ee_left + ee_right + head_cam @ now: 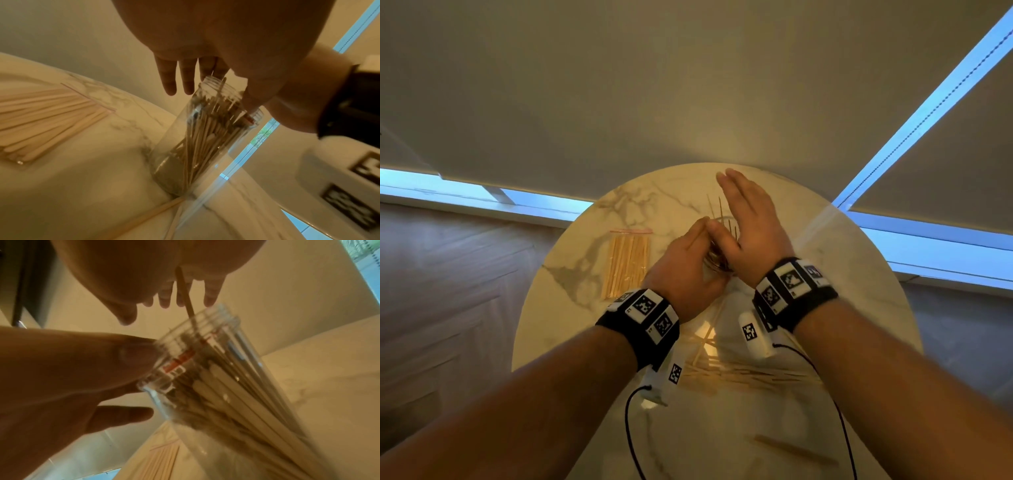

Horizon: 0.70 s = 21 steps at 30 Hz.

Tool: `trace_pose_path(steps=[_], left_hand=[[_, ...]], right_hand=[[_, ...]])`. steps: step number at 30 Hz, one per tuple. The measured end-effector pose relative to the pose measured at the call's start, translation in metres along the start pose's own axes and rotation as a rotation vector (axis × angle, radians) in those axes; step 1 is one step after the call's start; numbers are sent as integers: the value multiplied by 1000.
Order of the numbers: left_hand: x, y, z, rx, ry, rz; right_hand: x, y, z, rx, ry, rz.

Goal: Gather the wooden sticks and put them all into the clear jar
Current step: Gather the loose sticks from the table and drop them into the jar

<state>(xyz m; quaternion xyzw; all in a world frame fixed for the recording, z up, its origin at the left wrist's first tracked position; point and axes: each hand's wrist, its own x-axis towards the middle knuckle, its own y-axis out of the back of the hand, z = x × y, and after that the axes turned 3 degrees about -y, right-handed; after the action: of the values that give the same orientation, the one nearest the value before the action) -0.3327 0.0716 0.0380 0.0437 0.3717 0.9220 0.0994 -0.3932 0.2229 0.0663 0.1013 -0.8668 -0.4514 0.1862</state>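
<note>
The clear jar (pixel 717 258) stands mid-table between my hands, packed with wooden sticks (pixel 197 133); a few tips (pixel 719 209) poke above its mouth. My left hand (pixel 688 260) holds the jar (pixel 226 394) at the neck, with the thumb (pixel 131 353) pressed on the threaded rim and a finger against the wall below. My right hand (pixel 750 226) hovers over the mouth with straight fingers (pixel 164 295). One stick (pixel 186 295) runs from the mouth up to the right palm. Several loose sticks (pixel 739 373) lie scattered near my wrists.
A clear zip bag of flat wooden sticks (pixel 626 263) lies left of the jar. One wider stick (pixel 791 448) lies near the front edge of the round marble table (pixel 859 291). Black cables (pixel 630 428) trail from my wrist cameras. Wooden floor surrounds the table.
</note>
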Motion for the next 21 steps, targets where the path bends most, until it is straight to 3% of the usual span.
trace_pose_path(steps=[5, 10, 12, 15, 18, 21], left_hand=[[-8, -1, 8, -95, 89, 104], [-15, -8, 2, -219, 230, 176], [-13, -8, 2, -244, 241, 170], [-13, -9, 2, -237, 242, 161], [-14, -6, -1, -246, 235, 156], [-15, -4, -2, -213, 229, 152]], right_hand=[[28, -8, 6, -55, 21, -284], [2, 15, 6, 30, 60, -60], [-16, 10, 7, 9, 113, -109], [-39, -9, 16, -210, 270, -188], [-45, -9, 25, -227, 183, -170], [-43, 3, 22, -246, 132, -273]])
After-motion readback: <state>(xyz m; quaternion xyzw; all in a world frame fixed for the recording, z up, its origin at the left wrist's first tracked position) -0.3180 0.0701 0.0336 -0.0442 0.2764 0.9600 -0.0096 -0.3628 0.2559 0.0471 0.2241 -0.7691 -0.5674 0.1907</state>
